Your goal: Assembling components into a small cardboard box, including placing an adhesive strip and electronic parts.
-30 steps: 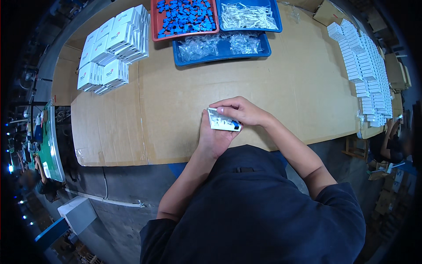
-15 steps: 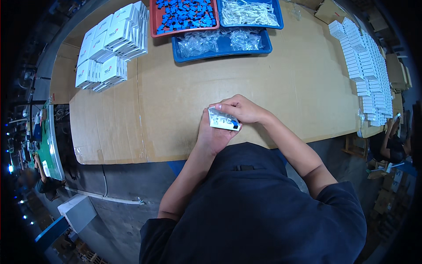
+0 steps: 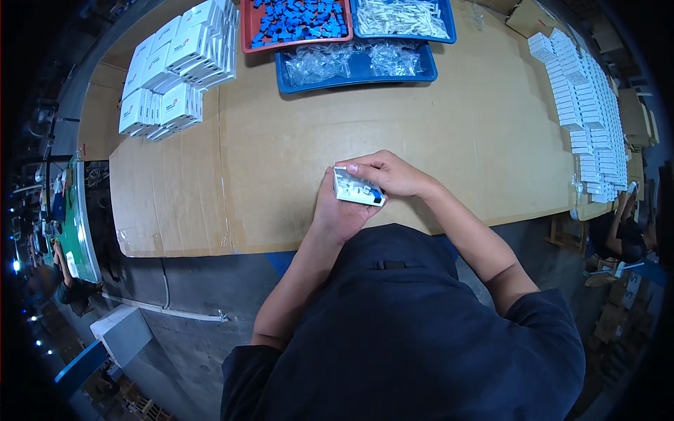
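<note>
A small open white box is held over the near middle of the table. Inside it lie clear plastic, white pieces and a blue piece at the right end. My left hand cups the box from below, its fingers closed around the left side and underneath. From the right, my right hand reaches over the box's far edge. Its thumb presses on the top far corner and its other fingers are curled, partly hidden behind.
Stacked white boxes stand at the far left, and more small white boxes at the right. A red tray of blue pieces, a blue tray of white sticks and another blue tray of clear bags sit at the back of the cardboard-covered table.
My right thumb has shifted slightly along the box's far edge, and more of the white pieces inside show. The whole view has tilted a little. Both hands stay on the box.
</note>
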The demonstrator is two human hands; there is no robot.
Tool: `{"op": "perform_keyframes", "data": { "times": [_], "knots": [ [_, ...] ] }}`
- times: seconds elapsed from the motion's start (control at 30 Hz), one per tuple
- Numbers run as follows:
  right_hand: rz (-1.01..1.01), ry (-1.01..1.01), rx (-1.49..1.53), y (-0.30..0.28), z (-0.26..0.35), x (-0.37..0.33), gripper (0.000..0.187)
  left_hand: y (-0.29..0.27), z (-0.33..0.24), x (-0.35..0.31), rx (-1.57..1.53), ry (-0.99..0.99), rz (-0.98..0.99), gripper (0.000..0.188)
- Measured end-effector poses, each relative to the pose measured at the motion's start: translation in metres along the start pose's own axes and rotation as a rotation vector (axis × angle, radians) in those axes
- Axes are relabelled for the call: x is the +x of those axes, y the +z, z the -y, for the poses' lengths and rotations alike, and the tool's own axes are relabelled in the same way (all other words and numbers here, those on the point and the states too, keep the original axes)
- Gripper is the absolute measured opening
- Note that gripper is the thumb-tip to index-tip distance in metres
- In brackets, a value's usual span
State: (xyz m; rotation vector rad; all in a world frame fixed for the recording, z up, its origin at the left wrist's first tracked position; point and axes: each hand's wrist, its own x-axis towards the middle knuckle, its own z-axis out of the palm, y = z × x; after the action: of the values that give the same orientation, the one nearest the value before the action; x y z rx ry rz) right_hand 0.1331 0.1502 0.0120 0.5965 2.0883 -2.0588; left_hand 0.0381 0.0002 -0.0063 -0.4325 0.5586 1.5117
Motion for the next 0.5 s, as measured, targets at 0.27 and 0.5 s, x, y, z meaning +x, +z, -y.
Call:
{"op": "perform_keyframes", "data": {
  "times": [0.27, 0.5],
  "knots": [
    [-0.249, -0.601, -0.48, 0.02, -0.004, -0.029, 0.066, 0.021, 0.003, -0.016, 0.17, 0.111, -0.019, 0.066],
    [-0.282, -0.872, -0.563, 0.022, -0.003, -0.033, 0.075, 0.044, 0.012, -0.039, 0.326, 0.211, -0.068, 0.068]
  ]
}}
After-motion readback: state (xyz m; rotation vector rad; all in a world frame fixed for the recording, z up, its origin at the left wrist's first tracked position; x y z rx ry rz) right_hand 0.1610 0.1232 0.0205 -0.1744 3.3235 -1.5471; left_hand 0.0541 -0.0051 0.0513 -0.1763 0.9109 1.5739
